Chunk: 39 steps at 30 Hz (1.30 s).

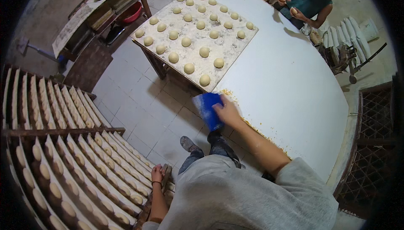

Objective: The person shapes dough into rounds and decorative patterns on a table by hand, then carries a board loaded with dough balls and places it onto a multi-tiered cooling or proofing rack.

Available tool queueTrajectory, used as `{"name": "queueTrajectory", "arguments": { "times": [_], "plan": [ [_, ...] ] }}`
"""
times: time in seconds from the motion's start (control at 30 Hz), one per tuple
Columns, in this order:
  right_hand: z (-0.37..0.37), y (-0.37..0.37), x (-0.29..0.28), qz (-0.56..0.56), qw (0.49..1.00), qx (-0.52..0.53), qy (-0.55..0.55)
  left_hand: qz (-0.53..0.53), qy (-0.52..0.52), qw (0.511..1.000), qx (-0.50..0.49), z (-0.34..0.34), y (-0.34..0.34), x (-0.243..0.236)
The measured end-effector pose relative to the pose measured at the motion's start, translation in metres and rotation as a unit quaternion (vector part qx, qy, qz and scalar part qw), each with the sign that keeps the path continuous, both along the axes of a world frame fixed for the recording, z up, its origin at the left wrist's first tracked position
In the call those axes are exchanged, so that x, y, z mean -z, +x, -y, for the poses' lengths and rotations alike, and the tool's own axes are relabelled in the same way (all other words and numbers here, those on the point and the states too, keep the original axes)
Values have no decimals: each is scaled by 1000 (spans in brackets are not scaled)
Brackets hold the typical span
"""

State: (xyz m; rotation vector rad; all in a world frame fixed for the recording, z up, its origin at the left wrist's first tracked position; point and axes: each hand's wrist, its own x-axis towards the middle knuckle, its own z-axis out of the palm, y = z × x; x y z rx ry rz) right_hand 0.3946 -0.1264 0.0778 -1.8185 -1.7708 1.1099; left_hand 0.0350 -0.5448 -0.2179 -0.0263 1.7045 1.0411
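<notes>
My right hand [228,111] is closed on a flat blue scraper [209,108] with white flour smeared over it. It hangs at the edge of the white table, just below the near corner of a floured board [198,46]. Several round dough balls [204,52] are spread over that board. Low on the left, my left hand [157,173] has its fingers curled at a wooden post [167,172] of the rack and appears to grip it. The rack holds rows of long dough pieces [55,190] in pale cloth folds [89,169].
Yellowish crumbs [227,92] line the near edge of the white table [286,78]. Across it, a person [309,2] in a dark green top handles small dough pieces. A low shelf [94,11] with a red basin [130,13] stands far left. White sacks [347,36] lie at right.
</notes>
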Motion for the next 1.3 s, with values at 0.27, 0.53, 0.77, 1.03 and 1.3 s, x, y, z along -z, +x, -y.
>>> {"name": "queueTrajectory", "arguments": {
  "times": [0.27, 0.53, 0.77, 1.03, 1.3],
  "plan": [
    [-266, 248, 41, 115, 985, 91, 94, -64, -70, 993, 76, 100, -1, -16],
    [-242, 196, 80, 78, 997, -6, -5, -56, -197, 974, 97, 100, 30, -74],
    [-103, 82, 41, 133, 981, -140, -6, -19, -73, 994, 84, 59, 18, -14],
    [18, -75, 67, -40, 983, -171, -56, -97, -2, 986, 133, 50, -11, 32],
    [-24, 248, 48, -130, 936, 318, 76, 9, -103, 994, 39, 31, -16, 7]
  ]
}}
